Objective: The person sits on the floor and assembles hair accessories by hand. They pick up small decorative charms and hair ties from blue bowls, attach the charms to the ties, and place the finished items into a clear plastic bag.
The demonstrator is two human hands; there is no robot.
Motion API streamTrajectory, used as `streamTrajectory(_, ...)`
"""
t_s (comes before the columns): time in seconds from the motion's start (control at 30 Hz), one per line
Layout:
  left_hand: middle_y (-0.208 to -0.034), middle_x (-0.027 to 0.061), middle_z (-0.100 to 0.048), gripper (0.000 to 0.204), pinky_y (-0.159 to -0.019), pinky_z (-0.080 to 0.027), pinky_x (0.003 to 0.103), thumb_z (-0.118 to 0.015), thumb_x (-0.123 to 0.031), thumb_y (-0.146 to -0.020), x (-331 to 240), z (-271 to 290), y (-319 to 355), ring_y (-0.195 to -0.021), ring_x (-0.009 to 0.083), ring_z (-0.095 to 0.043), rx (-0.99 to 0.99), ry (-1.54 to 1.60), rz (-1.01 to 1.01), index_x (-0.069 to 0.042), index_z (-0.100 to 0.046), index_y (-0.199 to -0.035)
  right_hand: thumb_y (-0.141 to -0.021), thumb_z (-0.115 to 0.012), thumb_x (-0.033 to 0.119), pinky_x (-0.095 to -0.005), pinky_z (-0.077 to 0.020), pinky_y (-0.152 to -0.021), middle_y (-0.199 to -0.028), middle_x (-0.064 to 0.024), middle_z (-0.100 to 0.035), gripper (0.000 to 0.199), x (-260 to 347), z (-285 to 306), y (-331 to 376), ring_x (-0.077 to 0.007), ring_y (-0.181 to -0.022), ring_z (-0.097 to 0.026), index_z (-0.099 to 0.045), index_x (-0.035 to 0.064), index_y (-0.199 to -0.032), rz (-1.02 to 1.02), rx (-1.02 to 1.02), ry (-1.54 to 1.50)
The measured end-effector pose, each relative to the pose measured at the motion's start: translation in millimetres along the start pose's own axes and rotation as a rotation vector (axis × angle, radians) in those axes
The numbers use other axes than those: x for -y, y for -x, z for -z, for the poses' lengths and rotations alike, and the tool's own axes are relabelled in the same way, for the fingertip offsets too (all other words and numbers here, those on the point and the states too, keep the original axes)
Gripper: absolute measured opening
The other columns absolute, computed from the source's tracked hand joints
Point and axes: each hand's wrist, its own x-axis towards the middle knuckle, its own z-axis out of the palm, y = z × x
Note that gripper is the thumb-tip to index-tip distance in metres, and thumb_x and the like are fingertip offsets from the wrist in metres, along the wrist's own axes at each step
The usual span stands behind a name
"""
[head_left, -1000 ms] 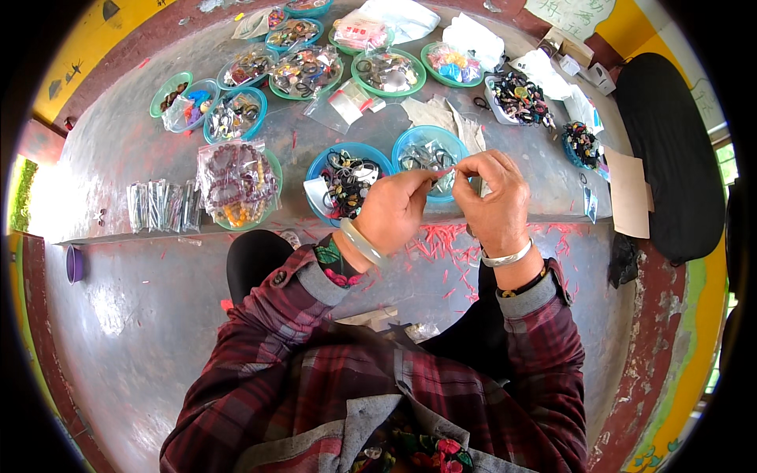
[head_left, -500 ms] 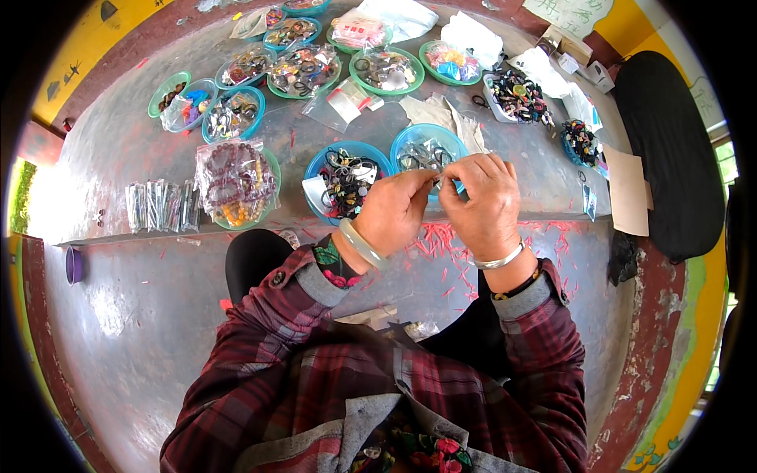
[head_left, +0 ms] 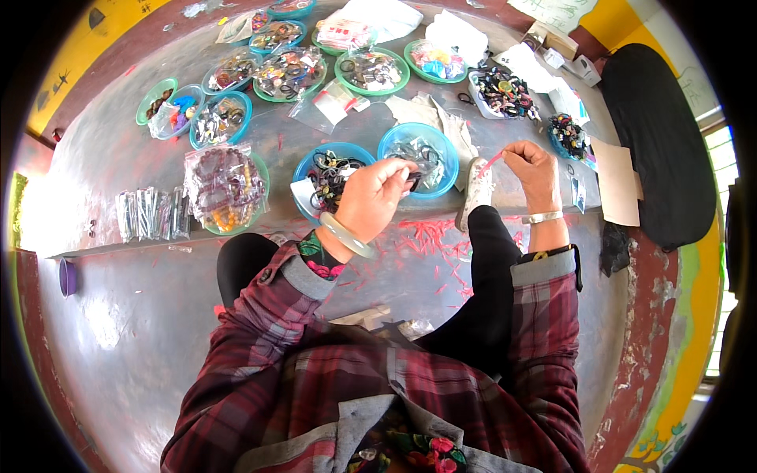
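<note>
My left hand (head_left: pixel 374 197) is closed, thumb against fingers, on something small and dark, mostly hidden, that looks like a black cord or hair tie. It is beside a blue basket (head_left: pixel 453 169) holding clear plastic packets. Out to the right, my right hand (head_left: pixel 536 173) pinches a thin pinkish-red strip (head_left: pixel 493 162) between thumb and fingertips, above a white shoe (head_left: pixel 476 193). Left of the left hand stands another blue basket (head_left: pixel 300 175), filled with black hair ties and a white tag.
Several baskets of bagged accessories, including a green one (head_left: pixel 406 77), cover the back of the grey ledge. Bagged bead bracelets (head_left: pixel 225 180) and slim packets (head_left: pixel 154 214) lie left. Red strips (head_left: pixel 441 248) litter the floor. Cardboard (head_left: pixel 615 181) stands right, beside a black cushion-like object (head_left: pixel 662 150).
My hands, together before, are now apart. The right has moved right, drawing out a red strip; the left stays near the baskets. A white shoe now shows on the ledge.
</note>
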Motion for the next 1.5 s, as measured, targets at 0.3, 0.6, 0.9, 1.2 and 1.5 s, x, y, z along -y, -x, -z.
streamTrajectory(0.3, -0.094, 0.0076, -0.061, 0.025, -0.076, -0.049, 0.022, -0.044, -0.014, -0.094, 0.1, -0.7, -1.9, -0.085, 0.0116, -0.060, 0.021, -0.005, 0.009, 0.005, -0.057, -0.103, -0.070, -0.064, 0.016, -0.0294, -0.0461, -0.065, -0.074, -0.0081, -0.065, 0.014, -67.2, -9.2, -1.0, -0.0172, -0.067, -0.060, -0.068, 0.0050, -0.078, -0.092, 0.526, 0.283)
streamTrajectory(0.6, -0.093, 0.0071, -0.062, 0.026, -0.076, -0.049, 0.023, -0.045, -0.014, -0.093, 3.1, -4.8, -3.7, -0.085, 0.0120, -0.061, 0.041, -0.014, 0.017, 0.006, -0.057, -0.104, -0.066, -0.061, 0.018, -0.0312, -0.0474, -0.057, -0.060, -0.0089, -0.061, 0.015, -86.9, -69.2, 23.5, -0.0184, -0.057, -0.059, -0.066, 0.0049, -0.070, 0.049, 0.882, 0.541)
streamTrajectory(0.9, -0.091, 0.0073, -0.063, 0.026, -0.074, -0.049, 0.023, -0.045, -0.015, -0.093, 8.3, -6.8, -3.6, -0.082, 0.0124, -0.062, 0.038, -0.024, 0.003, 0.006, -0.057, -0.104, -0.060, -0.061, 0.014, -0.0342, -0.0466, -0.058, -0.063, -0.0110, -0.061, 0.009, -92.8, -81.6, 34.3, -0.0272, -0.063, -0.059, -0.063, 0.0077, -0.067, 0.185, 0.914, 0.578)
streamTrajectory(1.2, -0.090, 0.0077, -0.063, 0.025, -0.071, -0.049, 0.023, -0.045, -0.014, -0.093, 5.1, -4.9, -0.9, -0.080, 0.0114, -0.062, 0.044, -0.070, 0.002, 0.005, -0.058, -0.102, -0.064, -0.066, 0.006, -0.0279, -0.0482, -0.075, -0.089, -0.0072, -0.062, 0.050, -86.6, -76.5, 31.8, -0.0151, -0.085, -0.059, -0.053, 0.0067, -0.113, -0.069, 1.308, 0.171)
streamTrajectory(1.5, -0.086, 0.0082, -0.063, 0.023, -0.071, -0.050, 0.024, -0.045, -0.012, -0.092, 7.1, -3.4, -2.2, -0.080, 0.0129, -0.063, 0.029, -0.078, -0.059, 0.006, -0.058, -0.099, -0.087, -0.053, 0.022, -0.0279, -0.0423, -0.090, -0.111, -0.0077, -0.059, 0.040, -64.8, -80.0, 33.6, -0.0142, -0.104, -0.054, -0.049, 0.0026, -0.122, -0.126, 1.332, 0.142)
